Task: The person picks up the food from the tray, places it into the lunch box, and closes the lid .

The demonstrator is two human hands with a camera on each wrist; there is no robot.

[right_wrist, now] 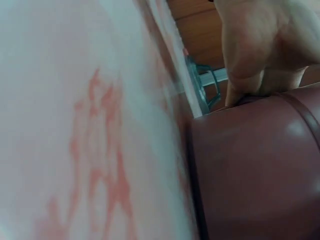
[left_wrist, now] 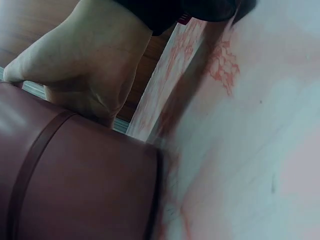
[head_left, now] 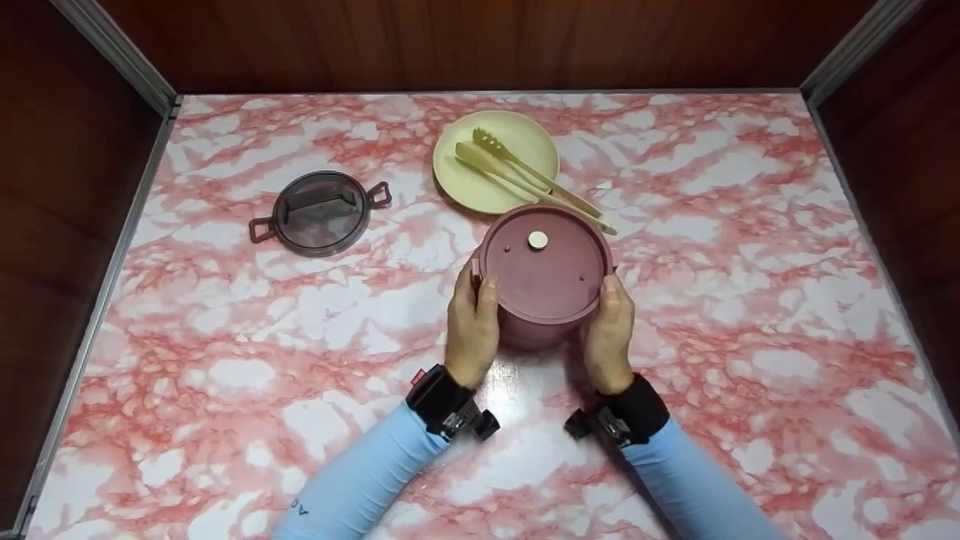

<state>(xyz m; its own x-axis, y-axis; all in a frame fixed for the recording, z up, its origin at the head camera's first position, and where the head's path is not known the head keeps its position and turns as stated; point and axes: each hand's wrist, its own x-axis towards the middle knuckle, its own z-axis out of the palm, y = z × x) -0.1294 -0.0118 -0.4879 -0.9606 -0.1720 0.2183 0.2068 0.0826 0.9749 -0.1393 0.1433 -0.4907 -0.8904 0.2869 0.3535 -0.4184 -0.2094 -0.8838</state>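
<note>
A mauve pot (head_left: 547,337) is held between both hands in the head view. Its flat mauve top (head_left: 555,281) bears a small white knob (head_left: 537,240). At the pot's left side, the left hand (head_left: 474,330) grips it with the thumb near the rim. The right hand (head_left: 610,334) holds the opposite side. Both wrist views show the smooth pot wall (left_wrist: 85,180) with a raised band, its lower edge close to the tabletop; whether it touches cannot be told. The fingertips are partly hidden behind the pot.
A round see-through lid (head_left: 321,212) with two side loops lies at the left. Behind the pot, a pale yellow plate (head_left: 461,191) carries a slotted utensil (head_left: 517,159) and a second long utensil (head_left: 480,161), handles reaching past its rim. Wooden walls (head_left: 480,45) border the marbled table (head_left: 750,315).
</note>
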